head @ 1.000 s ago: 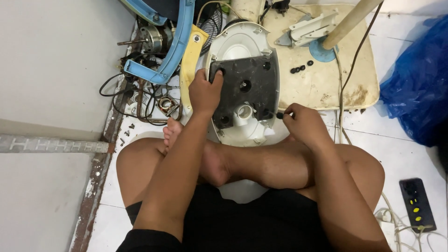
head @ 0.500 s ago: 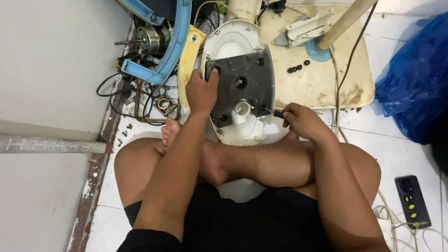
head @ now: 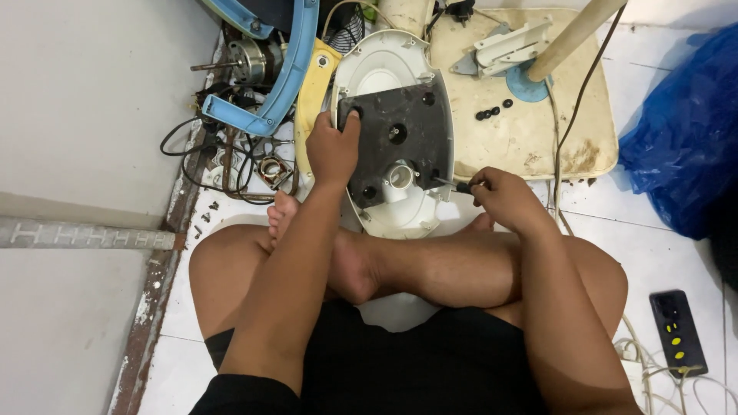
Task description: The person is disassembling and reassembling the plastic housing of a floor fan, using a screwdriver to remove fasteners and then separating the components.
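Our left hand grips the dark plate on the white base, which lies on the floor before our crossed legs; our right hand pinches a screwdriver at the plate's edge.

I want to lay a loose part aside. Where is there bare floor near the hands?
Bare white tile lies beyond the right hand, between the cream fan base and the blue plastic bag. Left of the left hand it is crowded: black cables, a small motor and a blue plastic frame.
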